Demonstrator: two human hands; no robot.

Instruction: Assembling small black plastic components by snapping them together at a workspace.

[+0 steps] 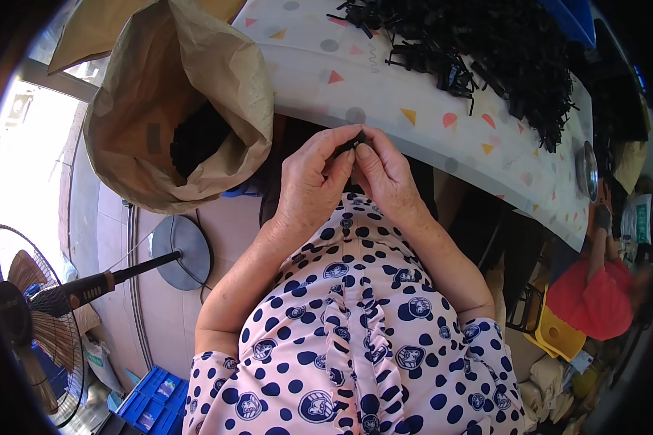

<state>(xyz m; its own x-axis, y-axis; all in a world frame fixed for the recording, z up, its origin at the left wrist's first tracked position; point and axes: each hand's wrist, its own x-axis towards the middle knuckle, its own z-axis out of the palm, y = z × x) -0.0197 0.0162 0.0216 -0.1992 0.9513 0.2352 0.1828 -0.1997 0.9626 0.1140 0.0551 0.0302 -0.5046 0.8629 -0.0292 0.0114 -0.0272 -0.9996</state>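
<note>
My left hand (314, 168) and my right hand (386, 172) meet in front of my chest, just off the table's near edge. Between their fingertips they pinch a small black part (350, 144); most of it is hidden by the fingers, so its exact kind does not show. On the far right of the table (377, 94) lies a large heap of small black parts (486, 51), some with thin stalks sticking out. To the left of my hands stands an open brown paper sack (232, 94) with black pieces (199, 138) inside.
A standing fan (36, 312) with a round base (181, 252) is at the left. Blue crates (152, 402) sit at the lower left. A person in red (591, 297) works at the right, near a yellow stool (559, 333). A blue bin (569, 22) stands behind the heap.
</note>
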